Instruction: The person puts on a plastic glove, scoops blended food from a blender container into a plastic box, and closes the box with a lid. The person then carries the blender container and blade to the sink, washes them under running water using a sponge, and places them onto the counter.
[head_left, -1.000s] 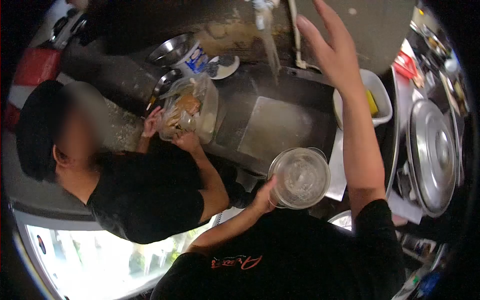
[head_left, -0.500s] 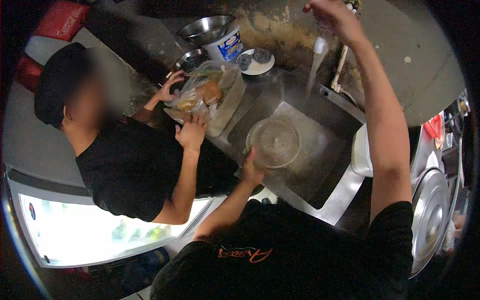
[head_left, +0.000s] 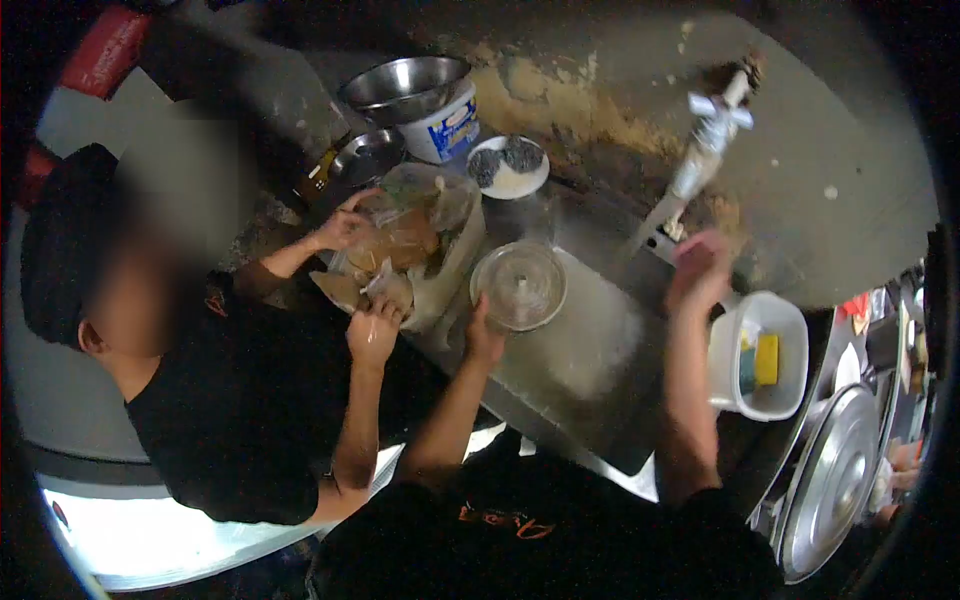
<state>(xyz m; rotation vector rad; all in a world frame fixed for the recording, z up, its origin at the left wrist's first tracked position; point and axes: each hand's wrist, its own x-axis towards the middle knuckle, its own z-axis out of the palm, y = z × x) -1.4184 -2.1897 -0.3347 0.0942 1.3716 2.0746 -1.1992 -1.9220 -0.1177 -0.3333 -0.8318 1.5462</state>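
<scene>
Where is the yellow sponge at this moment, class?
In the head view, the yellow sponge sits inside the white tub at the right, between the person's right hand and the large metal lid.

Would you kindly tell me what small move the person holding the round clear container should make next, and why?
I'd suggest the left hand shift the round clear container rightward, beneath the tap: water appears to be running from it toward the sink, while the container is held left of that stream, apparently outside it.
</scene>
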